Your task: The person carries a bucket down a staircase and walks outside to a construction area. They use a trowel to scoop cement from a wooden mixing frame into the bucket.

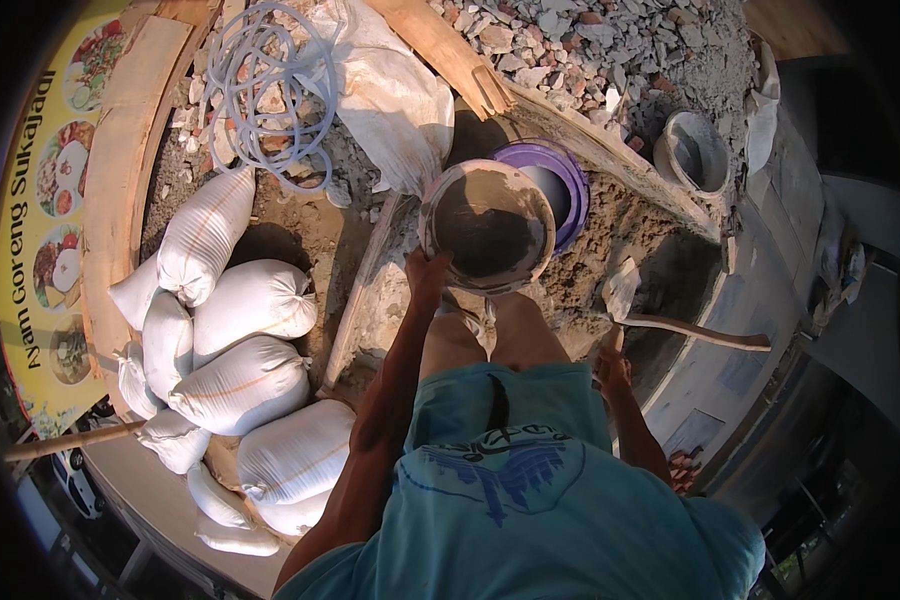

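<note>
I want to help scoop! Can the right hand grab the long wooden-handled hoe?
Probably yes: the right hand is already at the near end of the wooden-handled hoe, with nothing between them.

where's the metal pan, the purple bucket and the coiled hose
metal pan [488, 228]: head view, on its mortar-smeared inside, held at the rim by the left hand [428, 272]
purple bucket [562, 172]: head view, on its rim behind the pan
coiled hose [270, 90]: head view, on the loops over the rubble

sacks [240, 385]: about 11 | buckets [487, 226]: 3 | hose coil [270, 90]: 1 | hoe [670, 320]: 1
</note>
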`<state>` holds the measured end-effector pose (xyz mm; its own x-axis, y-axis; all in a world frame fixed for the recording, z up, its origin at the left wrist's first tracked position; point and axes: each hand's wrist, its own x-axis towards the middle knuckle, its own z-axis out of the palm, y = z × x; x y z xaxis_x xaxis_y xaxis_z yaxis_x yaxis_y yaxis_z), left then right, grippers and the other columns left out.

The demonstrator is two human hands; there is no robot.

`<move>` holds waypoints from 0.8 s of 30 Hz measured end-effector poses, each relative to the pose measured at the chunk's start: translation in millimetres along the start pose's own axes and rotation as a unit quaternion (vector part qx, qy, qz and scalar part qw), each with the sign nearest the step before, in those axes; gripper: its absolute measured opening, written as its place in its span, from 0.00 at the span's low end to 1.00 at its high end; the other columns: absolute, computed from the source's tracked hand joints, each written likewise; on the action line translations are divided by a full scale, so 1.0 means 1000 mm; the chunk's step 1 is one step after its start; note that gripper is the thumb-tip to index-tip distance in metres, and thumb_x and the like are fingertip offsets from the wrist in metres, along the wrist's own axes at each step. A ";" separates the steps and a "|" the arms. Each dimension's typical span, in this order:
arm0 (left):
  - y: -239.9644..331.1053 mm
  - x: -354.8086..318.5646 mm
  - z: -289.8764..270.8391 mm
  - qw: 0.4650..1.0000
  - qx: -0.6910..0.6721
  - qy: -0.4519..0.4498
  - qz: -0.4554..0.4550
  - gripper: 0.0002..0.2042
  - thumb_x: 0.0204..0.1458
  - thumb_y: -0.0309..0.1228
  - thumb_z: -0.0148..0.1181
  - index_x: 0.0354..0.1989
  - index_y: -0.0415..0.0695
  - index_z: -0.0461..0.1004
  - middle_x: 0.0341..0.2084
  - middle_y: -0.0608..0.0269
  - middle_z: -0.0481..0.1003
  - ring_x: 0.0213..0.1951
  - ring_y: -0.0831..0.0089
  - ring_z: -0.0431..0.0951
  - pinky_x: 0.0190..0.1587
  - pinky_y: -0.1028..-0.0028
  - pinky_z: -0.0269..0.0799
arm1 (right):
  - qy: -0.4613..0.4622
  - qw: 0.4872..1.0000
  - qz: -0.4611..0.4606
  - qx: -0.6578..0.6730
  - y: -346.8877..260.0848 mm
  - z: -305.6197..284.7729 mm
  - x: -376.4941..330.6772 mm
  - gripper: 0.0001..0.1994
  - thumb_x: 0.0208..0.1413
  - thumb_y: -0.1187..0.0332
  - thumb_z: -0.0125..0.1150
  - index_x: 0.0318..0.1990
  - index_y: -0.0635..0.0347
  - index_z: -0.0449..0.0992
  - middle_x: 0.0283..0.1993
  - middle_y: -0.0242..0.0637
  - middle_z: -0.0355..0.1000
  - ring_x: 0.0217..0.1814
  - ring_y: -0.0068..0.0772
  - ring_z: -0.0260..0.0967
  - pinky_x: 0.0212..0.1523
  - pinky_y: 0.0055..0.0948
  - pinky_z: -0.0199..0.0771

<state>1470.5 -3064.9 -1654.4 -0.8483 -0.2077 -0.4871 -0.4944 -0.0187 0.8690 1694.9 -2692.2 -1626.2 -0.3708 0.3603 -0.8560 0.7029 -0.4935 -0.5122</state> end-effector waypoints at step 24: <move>-0.077 0.092 0.153 0.989 0.133 -0.066 0.026 0.09 0.42 0.26 0.66 0.31 0.37 0.73 0.19 0.67 0.71 0.21 0.77 0.66 0.26 0.73 0.64 | 0.011 0.999 -0.007 0.039 0.040 -0.054 -0.034 0.09 0.54 0.63 0.49 0.32 0.59 0.67 0.20 0.30 0.63 0.23 0.22 0.61 0.26 0.25 0.65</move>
<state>1401.4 -2932.7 -1778.9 -0.8823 -0.0725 -0.4651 -0.4675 0.2506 0.8477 1768.3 -2681.8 -1613.3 -0.3660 0.3838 -0.8478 0.6479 -0.5489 -0.5281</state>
